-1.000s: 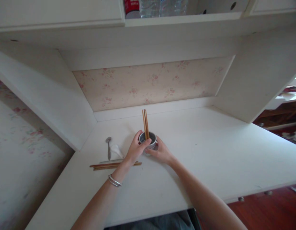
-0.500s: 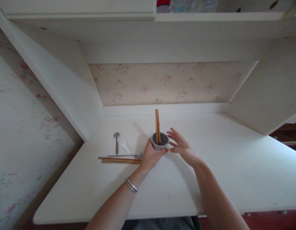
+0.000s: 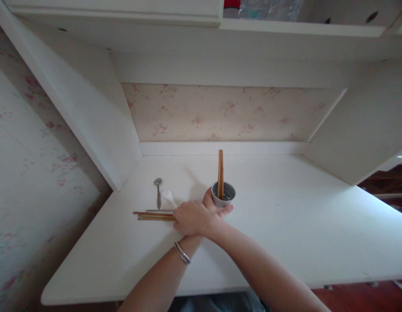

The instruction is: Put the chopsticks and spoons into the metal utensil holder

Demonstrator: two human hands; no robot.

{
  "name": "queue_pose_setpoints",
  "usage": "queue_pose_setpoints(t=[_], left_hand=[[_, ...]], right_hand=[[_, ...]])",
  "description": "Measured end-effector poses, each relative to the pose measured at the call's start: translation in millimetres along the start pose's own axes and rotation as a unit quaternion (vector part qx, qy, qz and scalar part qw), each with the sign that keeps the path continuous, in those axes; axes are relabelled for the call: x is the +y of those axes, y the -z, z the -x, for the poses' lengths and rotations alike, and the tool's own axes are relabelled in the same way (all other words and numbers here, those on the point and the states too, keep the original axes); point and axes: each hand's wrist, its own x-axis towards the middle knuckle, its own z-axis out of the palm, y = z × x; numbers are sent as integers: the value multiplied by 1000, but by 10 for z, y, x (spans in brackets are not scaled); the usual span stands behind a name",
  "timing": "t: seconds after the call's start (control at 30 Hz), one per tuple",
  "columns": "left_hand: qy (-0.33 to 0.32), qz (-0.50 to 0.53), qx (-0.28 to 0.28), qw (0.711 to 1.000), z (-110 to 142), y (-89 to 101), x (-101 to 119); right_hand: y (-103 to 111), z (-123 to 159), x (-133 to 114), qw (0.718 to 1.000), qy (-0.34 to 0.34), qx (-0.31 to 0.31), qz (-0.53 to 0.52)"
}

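Left hand (image 3: 208, 200) wrapped round grey-lined white round cup (image 3: 224, 203); right hand (image 3: 192, 218) crosses over, curled at thin brown wooden chopsticks (image 3: 155, 216) lying flat, grip hidden.

The chopsticks (image 3: 221, 173) in the smooth cup (image 3: 224, 202) by the hands (image 3: 193, 217) look like wood, the small spoon (image 3: 158, 200) left of the hands looks like shiny metal, the white spoon (image 3: 167, 196) nearer them looks smooth, and so does the tabletop (image 3: 285, 229) under them.

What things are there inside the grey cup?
Inside the cup, wooden chopsticks stand, rising above its rim. Pale spots show low inside. Part of the inner wall is hidden behind the chopsticks.
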Motion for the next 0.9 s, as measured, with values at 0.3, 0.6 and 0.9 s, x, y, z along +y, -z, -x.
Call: queue_pose_setpoints(t=[0.3,0.6,0.9], left_hand=[[9,-10,17,1000,85,3,143],[-27,7,2,1000,118,-96,46],[-31,-22,-18,999,162,-100,164]], right_hand=[[-185,-196,-114,998,5,20,59],[-230,-165,-244,996,15,20,86],[-230,-135,-192,995,16,36,93]])
